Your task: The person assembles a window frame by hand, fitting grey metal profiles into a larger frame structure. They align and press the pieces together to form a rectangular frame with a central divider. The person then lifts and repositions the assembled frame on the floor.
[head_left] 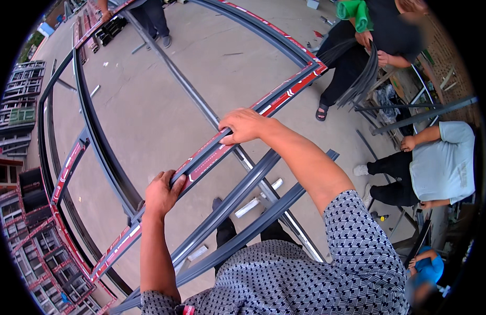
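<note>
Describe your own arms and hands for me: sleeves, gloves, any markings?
The left hand and right hand are both ungloved, and no watch or band shows at either wrist. The left sleeve and right sleeve are short, with a repeating dark geometric print on a pale ground. The forearms are uncovered; no cables or markings show on them.

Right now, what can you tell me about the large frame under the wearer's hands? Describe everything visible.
The large frame is a roughly rectangular assembly of dark grey profiles, metal or plastic by the look, with red-and-white film along several edges. A long crossbar and a shorter bar divide it. It lies roughly level above the floor, a silvery rail passing beneath. The left hand and right hand grip its near side; another person's hand appears to touch the far side.
</note>
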{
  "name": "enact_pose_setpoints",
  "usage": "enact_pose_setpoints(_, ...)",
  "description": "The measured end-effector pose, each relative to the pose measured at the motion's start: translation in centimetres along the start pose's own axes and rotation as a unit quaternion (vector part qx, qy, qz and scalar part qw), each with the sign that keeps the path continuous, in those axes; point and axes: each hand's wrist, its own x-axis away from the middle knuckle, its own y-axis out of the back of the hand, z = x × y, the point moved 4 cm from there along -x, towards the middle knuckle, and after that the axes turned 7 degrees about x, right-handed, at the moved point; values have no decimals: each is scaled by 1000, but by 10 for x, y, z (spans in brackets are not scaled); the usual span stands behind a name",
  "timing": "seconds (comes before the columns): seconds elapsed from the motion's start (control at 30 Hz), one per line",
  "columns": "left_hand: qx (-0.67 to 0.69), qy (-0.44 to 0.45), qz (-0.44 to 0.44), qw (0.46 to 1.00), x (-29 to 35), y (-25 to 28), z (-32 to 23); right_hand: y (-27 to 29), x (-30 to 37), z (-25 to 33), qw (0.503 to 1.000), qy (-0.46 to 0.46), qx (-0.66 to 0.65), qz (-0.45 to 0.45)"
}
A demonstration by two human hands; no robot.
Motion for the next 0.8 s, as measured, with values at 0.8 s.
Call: enact_pose_setpoints(0.8,77,17,15,997,-8,-35,40,-11,-3,18,996,36,86,14)
